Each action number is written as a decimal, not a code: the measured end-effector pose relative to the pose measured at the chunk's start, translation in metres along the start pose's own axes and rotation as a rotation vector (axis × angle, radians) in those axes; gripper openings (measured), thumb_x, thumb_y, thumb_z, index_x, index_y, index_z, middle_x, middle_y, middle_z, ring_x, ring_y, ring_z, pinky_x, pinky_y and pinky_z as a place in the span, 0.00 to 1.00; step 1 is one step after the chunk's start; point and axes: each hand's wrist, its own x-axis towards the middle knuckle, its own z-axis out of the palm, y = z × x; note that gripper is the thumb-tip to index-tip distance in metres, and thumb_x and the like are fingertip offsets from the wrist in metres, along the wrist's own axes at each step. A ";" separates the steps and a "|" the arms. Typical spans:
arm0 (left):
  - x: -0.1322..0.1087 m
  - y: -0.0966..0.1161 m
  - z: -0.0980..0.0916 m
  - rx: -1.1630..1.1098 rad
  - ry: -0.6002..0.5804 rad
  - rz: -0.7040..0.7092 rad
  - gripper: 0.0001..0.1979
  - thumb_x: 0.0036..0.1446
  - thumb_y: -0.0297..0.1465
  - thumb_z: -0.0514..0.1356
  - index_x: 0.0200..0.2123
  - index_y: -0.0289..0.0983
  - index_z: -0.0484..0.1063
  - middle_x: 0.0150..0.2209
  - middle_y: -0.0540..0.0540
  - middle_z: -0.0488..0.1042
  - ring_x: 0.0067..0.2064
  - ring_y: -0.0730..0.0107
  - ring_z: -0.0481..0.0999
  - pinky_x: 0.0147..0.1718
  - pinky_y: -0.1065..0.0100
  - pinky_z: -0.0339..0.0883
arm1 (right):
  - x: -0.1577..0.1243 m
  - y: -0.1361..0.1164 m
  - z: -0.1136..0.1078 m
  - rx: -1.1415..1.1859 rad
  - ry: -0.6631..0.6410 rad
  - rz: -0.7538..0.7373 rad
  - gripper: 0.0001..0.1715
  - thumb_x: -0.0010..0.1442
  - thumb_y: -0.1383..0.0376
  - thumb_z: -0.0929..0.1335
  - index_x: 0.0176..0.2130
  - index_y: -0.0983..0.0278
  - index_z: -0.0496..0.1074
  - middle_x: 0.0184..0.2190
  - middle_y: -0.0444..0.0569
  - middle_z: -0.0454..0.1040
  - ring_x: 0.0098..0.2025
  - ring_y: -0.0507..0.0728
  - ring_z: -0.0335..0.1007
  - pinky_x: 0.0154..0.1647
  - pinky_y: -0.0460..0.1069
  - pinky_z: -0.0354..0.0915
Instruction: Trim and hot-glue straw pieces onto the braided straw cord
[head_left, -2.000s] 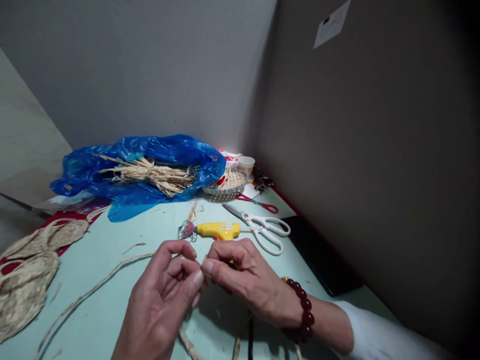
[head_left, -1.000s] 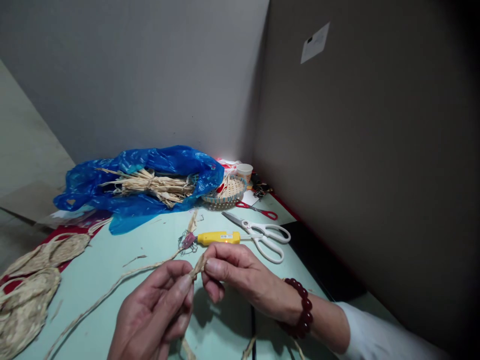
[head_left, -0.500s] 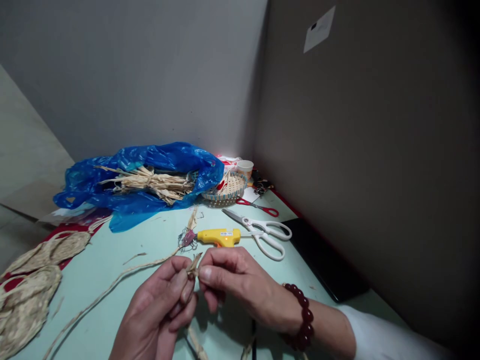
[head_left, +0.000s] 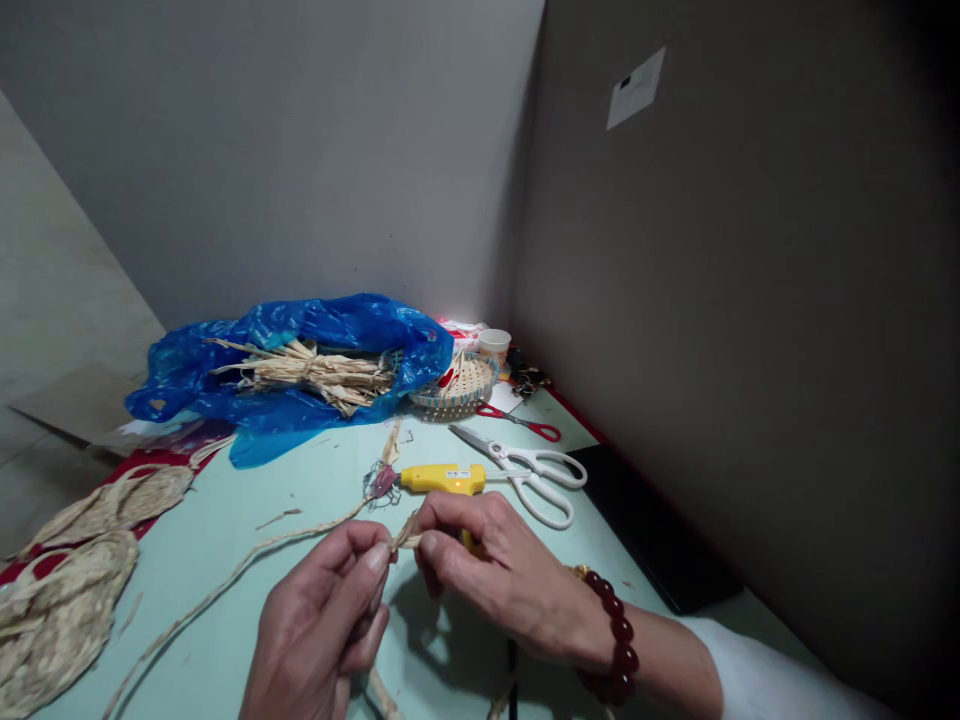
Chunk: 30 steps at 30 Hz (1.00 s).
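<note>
Between my two hands runs a short piece of tan dried-husk cord. My left hand pinches it between thumb and forefinger, the other fingers curled. A little to the right, my right hand, with a dark red bead bracelet at the wrist, pinches the same cord. Lower lengths of cord show below the hands, partly hidden by them. A long twisted cord lies over the table to the left. Just beyond my right hand rests a yellow glue gun, its lower part covered.
White scissors and red-handled scissors lie behind the glue gun. A blue plastic bag holds a husk bundle. A woven basket, paper cup, black flat object and braided soles surround the work.
My hands have drawn slightly apart, showing more cord between the fingertips. The right-hand fingers have turned over the cord. The whole view has shifted a little.
</note>
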 end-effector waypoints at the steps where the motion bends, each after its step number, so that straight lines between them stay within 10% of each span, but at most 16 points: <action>1: 0.000 0.000 0.000 0.018 -0.003 0.003 0.16 0.38 0.41 0.74 0.30 0.41 0.77 0.26 0.54 0.69 0.19 0.83 0.52 0.16 0.77 0.55 | 0.001 0.000 -0.001 -0.031 0.027 -0.023 0.08 0.58 0.75 0.65 0.29 0.64 0.69 0.23 0.39 0.67 0.26 0.49 0.61 0.28 0.43 0.57; 12: 0.005 0.000 -0.004 0.039 -0.102 -0.013 0.13 0.42 0.38 0.72 0.28 0.38 0.77 0.28 0.52 0.67 0.20 0.84 0.47 0.15 0.81 0.48 | 0.007 0.006 -0.015 -0.001 0.021 -0.253 0.02 0.59 0.74 0.71 0.34 0.68 0.76 0.29 0.44 0.75 0.31 0.48 0.70 0.36 0.41 0.65; 20: -0.003 0.000 0.001 0.177 -0.070 0.047 0.15 0.41 0.42 0.71 0.28 0.39 0.74 0.25 0.52 0.71 0.27 0.72 0.68 0.26 0.76 0.64 | 0.005 0.007 -0.008 0.042 0.040 -0.176 0.06 0.56 0.75 0.69 0.29 0.66 0.73 0.25 0.40 0.71 0.28 0.48 0.67 0.33 0.42 0.64; 30: 0.001 -0.007 -0.003 0.241 -0.089 0.130 0.15 0.43 0.43 0.69 0.30 0.41 0.73 0.25 0.51 0.70 0.28 0.68 0.66 0.29 0.70 0.67 | 0.002 0.001 -0.003 0.031 0.043 -0.095 0.09 0.53 0.75 0.69 0.26 0.64 0.67 0.22 0.38 0.66 0.25 0.48 0.62 0.29 0.42 0.60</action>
